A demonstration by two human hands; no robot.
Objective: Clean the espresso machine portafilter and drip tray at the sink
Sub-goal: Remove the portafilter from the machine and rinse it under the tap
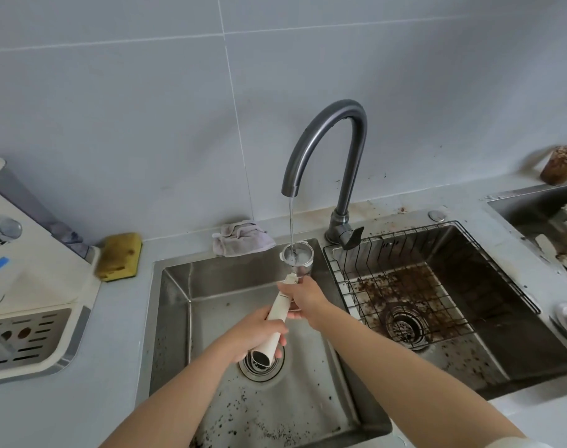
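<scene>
The portafilter point(296, 255) has a round metal basket and a long cream handle. Its basket sits under a thin stream of water from the grey faucet point(327, 140), above the left sink basin point(217, 286). My left hand point(259, 334) grips the lower end of the handle. My right hand point(303, 297) holds the handle's upper part, just below the basket. The espresso machine's cream drip tray point(26, 334), with its slotted grate, is at the left on the counter.
The right basin point(508, 334) holds a black wire rack point(405, 286) and coffee grounds round its drain. A yellow sponge point(120, 257) and a grey cloth point(241, 242) lie behind the left basin. A stained cup point(561, 166) stands far right. Grounds speckle the left basin's floor.
</scene>
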